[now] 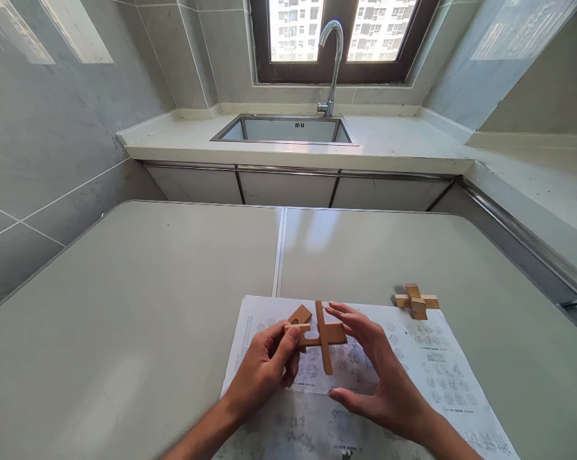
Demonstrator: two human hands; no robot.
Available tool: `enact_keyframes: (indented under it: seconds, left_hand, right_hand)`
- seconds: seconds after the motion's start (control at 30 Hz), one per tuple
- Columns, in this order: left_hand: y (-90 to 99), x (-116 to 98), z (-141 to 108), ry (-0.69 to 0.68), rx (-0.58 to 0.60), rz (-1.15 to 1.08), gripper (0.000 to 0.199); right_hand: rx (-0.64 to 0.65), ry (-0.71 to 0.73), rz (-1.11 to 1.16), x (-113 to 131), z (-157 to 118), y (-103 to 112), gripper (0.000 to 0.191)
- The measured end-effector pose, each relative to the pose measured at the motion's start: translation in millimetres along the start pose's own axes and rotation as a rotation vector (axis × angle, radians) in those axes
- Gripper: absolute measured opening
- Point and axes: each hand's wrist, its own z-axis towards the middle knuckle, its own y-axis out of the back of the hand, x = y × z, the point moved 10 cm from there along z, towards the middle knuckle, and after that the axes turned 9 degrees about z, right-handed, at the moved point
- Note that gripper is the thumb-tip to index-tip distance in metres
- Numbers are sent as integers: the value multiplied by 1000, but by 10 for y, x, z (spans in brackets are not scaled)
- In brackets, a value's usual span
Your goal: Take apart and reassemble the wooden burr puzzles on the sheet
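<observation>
Several interlocked wooden pieces (324,335) are held above a printed sheet (413,370) in the head view. My left hand (271,358) pinches their left end between thumb and fingers. One long, narrow piece runs crosswise through a flat piece, and a slanted block (300,314) shows just above my left fingertips. My right hand (372,370) is at the right side, thumb and fingers spread apart, with its upper fingertips close to the wood. Whether they touch it I cannot tell.
An assembled wooden cross (416,301) rests at the sheet's upper right edge. The pale table (149,306) has a seam down its middle. Beyond it are a counter (393,144) with a sink (285,131), a faucet (336,64) and a window.
</observation>
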Motion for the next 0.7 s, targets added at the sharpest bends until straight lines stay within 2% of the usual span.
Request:
enact_keyframes:
  seconds: [0.17, 0.27, 0.4, 0.6, 0.7]
  left_hand:
    - [289, -124, -25, -62, -269, 5, 57]
    - [363, -142, -37, -53, -337, 15, 54]
    - [328, -93, -19, -23, -291, 18, 50]
    - [94, -76, 6, -40, -65, -52, 48]
    - [61, -85, 7, -43, -45, -4, 50]
  right_hand:
    - [-2, -16, -138, -79, 7, -20, 68]
    - [50, -41, -269, -140, 9, -82, 54]
    - [87, 5, -366, -133, 12, -144, 51]
    - [73, 39, -443, -88, 10, -172, 63]
    - [81, 25, -464, -96, 7, -204, 66]
